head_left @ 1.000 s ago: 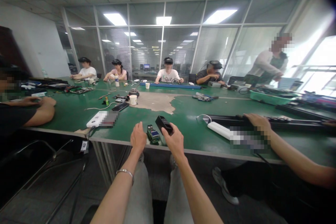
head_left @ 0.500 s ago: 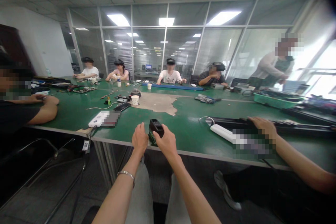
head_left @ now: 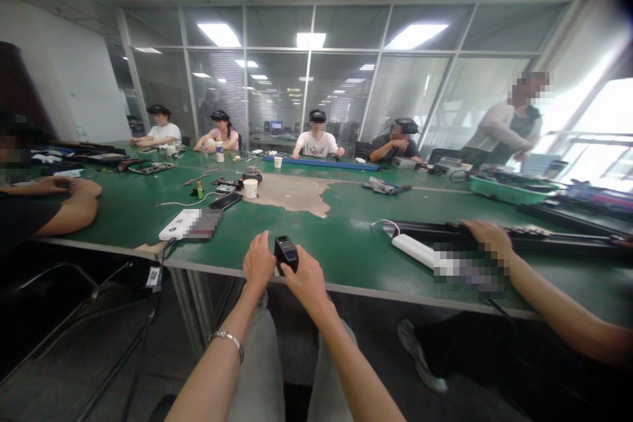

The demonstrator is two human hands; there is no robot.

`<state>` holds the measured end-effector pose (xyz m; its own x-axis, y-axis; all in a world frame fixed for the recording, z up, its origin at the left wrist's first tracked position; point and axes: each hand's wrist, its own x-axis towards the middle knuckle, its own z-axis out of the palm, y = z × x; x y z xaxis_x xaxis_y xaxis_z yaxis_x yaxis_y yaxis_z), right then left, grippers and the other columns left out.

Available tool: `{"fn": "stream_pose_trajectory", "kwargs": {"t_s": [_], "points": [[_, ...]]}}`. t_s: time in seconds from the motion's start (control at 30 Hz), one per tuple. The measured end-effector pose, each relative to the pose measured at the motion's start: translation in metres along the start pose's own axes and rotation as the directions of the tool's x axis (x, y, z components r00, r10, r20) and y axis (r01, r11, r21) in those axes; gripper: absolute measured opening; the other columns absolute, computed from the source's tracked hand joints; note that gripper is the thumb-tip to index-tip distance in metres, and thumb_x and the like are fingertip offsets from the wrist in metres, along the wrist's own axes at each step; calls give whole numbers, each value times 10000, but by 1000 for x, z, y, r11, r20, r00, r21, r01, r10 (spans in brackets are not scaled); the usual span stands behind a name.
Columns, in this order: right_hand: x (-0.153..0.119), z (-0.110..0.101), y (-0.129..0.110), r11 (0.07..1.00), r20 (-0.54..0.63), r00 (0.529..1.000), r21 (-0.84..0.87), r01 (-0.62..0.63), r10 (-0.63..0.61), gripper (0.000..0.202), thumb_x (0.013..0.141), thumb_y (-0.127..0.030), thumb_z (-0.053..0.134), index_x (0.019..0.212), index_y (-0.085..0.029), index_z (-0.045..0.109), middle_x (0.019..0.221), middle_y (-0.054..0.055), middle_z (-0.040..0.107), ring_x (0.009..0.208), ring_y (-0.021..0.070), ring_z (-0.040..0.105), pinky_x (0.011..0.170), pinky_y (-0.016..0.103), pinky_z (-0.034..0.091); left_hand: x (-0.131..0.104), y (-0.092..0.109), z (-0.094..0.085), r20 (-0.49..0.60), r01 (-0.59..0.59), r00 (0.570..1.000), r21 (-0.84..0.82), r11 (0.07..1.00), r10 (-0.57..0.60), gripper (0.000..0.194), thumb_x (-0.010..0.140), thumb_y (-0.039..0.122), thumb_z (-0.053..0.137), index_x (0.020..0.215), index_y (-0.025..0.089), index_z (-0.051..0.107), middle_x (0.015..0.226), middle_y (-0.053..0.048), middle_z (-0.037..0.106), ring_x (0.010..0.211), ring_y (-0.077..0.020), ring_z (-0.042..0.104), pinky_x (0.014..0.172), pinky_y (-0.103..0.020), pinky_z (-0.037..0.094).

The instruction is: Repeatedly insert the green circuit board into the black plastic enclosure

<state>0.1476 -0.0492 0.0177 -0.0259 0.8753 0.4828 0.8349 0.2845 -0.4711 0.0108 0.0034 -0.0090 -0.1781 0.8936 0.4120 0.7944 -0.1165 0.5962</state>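
At the near edge of the green table (head_left: 351, 254), my right hand (head_left: 307, 279) is closed round a small black boxy device (head_left: 285, 251), with lighter markings on its upturned face. It is tilted and close to the tabletop; I cannot tell whether it rests there. My left hand (head_left: 259, 262) is just left of the device, its fingers curled and partly turned away. Whether those fingers hold anything is hidden. A silver bracelet (head_left: 228, 337) circles my left wrist.
A white power bank (head_left: 174, 227), dark phone (head_left: 226, 201) and paper cup (head_left: 250, 188) lie ahead to the left. On the right, a co-worker's hand (head_left: 487, 239) rests near a white bar (head_left: 415, 252). Grey gloves (head_left: 383, 186) and a green basket (head_left: 512, 191) are farther off.
The view has shifted slightly. The black device has turned in my right hand, showing more of its marked face, and now sits closer to my left hand.
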Motion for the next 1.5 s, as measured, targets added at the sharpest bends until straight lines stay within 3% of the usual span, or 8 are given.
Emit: {"fn": "stream_pose_trajectory", "kwargs": {"t_s": [0.17,0.3,0.43,0.5,0.6,0.8,1.17,1.5], "points": [[-5,8,6,1000,-1,1000,10,-1,1,603,846,-331,610,1361,-54,461,1250,206,621,1169,311,574,943,378,449,8,-20,-7,195,-124,969,-143,982,151,788,768,120,451,1518,190,222,1417,-96,522,1302,-251,483,1098,-418,372],[-3,9,7,995,-12,1000,99,-27,28,574,840,-316,613,1341,-62,496,1209,200,647,1153,319,593,944,394,458,13,-32,-16,308,-234,899,-260,937,310,970,713,224,568,1540,134,70,1537,-123,366,1380,-244,404,1128,-390,344],[4,4,3,986,-36,997,155,-56,62,523,834,-339,622,1301,-116,543,1144,153,688,1096,286,638,919,362,482,14,-30,-20,354,-325,835,-302,896,422,1192,635,377,726,1539,114,-5,1572,-180,265,1425,-309,322,1156,-444,286],[8,1,1,982,-58,996,177,-59,71,513,839,-360,615,1297,-139,546,1154,135,689,1089,271,646,912,349,491,12,-27,-19,365,-350,823,-277,895,435,1325,600,488,771,1527,102,-94,1569,-221,244,1421,-347,318,1147,-487,281],[17,-6,5,972,-107,990,227,-63,89,532,842,-410,606,1307,-161,538,1205,116,672,1092,245,647,921,334,496,7,-21,-16,359,-342,852,-169,925,381,1435,565,622,769,1505,96,-178,1565,-253,226,1434,-382,277,1151,-553,224],[30,-18,34,970,-181,972,220,-107,148,527,819,-372,611,1302,-173,541,1209,110,670,1098,241,638,944,354,485,0,-9,-15,336,-317,890,-29,948,308,1447,535,754,713,1520,106,-125,1553,-240,267,1454,-367,234,1177,-558,122],[18,-4,66,987,-132,979,64,-147,154,528,797,-330,624,1278,-124,558,1082,140,693,1013,279,633,891,377,464,1,-8,-13,309,-287,909,-23,958,280,1351,556,736,717,1540,156,-4,1438,-211,461,1372,-396,364,1156,-601,47],[11,2,72,992,-154,981,61,-107,115,696,818,-364,604,1391,-11,426,1330,219,561,1204,318,527,1033,425,380,0,-6,-16,265,-280,923,-43,959,281,1365,561,729,724,1540,133,-18,1413,-216,477,1338,-419,393,1139,-584,135]]}}
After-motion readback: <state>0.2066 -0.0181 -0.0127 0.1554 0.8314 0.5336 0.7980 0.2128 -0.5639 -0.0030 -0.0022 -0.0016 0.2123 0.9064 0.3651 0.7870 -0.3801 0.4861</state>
